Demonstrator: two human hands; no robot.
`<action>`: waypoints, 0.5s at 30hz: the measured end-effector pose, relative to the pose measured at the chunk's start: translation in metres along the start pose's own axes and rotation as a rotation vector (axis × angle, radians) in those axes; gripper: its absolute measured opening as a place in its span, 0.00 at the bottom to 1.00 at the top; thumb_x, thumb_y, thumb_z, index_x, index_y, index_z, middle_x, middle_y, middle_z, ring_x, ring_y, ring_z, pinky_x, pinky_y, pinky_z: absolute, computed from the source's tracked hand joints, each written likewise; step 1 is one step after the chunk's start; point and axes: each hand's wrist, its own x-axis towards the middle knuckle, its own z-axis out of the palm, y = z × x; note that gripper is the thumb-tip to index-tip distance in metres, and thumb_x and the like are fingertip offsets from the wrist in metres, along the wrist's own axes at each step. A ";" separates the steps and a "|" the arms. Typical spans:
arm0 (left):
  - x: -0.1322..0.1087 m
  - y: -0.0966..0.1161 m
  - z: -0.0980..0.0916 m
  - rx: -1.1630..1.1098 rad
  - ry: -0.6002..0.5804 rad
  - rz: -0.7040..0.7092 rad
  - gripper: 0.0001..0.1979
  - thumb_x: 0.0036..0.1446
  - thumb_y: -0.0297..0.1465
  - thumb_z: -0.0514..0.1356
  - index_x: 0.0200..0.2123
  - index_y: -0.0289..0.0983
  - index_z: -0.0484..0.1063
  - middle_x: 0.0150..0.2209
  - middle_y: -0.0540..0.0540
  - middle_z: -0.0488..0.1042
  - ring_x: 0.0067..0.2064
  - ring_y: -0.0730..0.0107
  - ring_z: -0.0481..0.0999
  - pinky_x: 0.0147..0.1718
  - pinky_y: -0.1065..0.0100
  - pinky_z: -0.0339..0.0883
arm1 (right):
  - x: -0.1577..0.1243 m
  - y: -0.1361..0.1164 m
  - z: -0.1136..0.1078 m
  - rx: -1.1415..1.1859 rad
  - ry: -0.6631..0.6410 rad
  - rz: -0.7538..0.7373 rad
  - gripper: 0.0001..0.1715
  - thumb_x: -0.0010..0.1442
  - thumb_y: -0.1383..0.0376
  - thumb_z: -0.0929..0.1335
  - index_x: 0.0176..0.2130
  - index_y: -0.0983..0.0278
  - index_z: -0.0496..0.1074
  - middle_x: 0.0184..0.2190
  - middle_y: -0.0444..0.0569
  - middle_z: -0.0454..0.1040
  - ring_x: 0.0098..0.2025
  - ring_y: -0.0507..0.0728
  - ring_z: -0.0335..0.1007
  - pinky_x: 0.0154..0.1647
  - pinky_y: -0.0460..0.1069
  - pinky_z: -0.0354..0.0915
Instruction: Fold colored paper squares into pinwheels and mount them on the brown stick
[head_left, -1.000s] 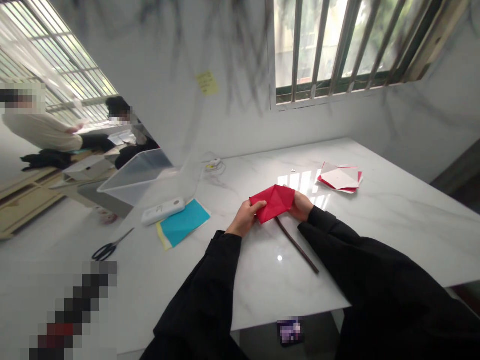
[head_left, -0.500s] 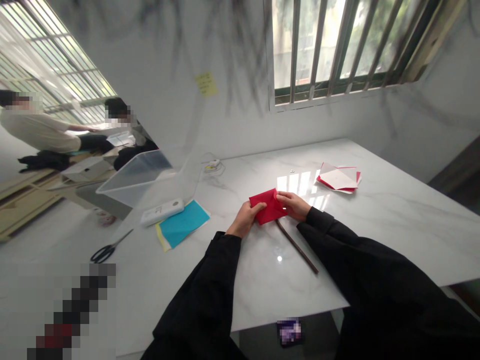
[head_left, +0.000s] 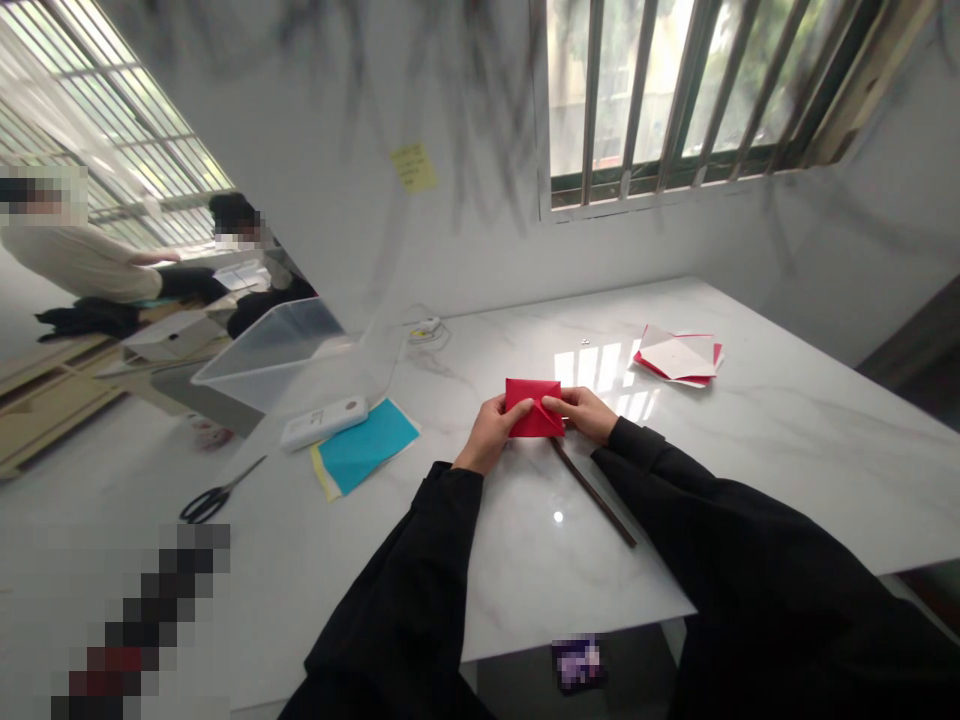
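One folded red paper (head_left: 535,416), diagonal creases on its right half, over the middle of the white table (head_left: 517,550); gap to tabletop hard to tell. Clamped in both hands: left hand (head_left: 489,432) on the left side, right hand (head_left: 591,413) on the right, thumbs (head_left: 522,408) on top, tips close together. Dark stick (head_left: 595,496) on the table, slanting from by the paper's near edge toward near right; contact with paper unclear. Far right, stack of red and white papers (head_left: 679,357). To the left, blue sheet (head_left: 369,447) over yellow sheet (head_left: 325,480), white device (head_left: 325,424) close against both. Farther left, scissors (head_left: 217,493), blades toward far right. Clear plastic bin (head_left: 270,345) at far left. On the far wall (head_left: 465,240), yellow note (head_left: 414,168); right of it, barred window (head_left: 675,100).
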 end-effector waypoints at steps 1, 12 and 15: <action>0.001 0.001 0.000 -0.009 0.041 0.021 0.25 0.47 0.43 0.75 0.43 0.31 0.80 0.40 0.38 0.83 0.39 0.60 0.82 0.42 0.63 0.74 | -0.001 -0.002 0.001 0.042 0.000 0.011 0.31 0.51 0.41 0.77 0.40 0.64 0.79 0.30 0.47 0.77 0.28 0.51 0.70 0.28 0.46 0.66; 0.008 0.000 -0.005 -0.076 0.282 0.140 0.26 0.45 0.44 0.75 0.42 0.32 0.79 0.38 0.42 0.83 0.41 0.58 0.82 0.44 0.61 0.74 | -0.001 -0.003 0.004 -0.146 0.021 -0.040 0.31 0.51 0.40 0.76 0.26 0.66 0.76 0.19 0.44 0.70 0.21 0.49 0.61 0.24 0.47 0.57; 0.008 -0.001 -0.005 -0.061 0.312 0.155 0.27 0.45 0.44 0.75 0.43 0.32 0.79 0.37 0.42 0.82 0.40 0.59 0.82 0.44 0.61 0.74 | 0.001 -0.001 0.005 -0.193 0.050 -0.064 0.33 0.52 0.38 0.75 0.25 0.66 0.76 0.19 0.45 0.71 0.20 0.50 0.61 0.23 0.48 0.57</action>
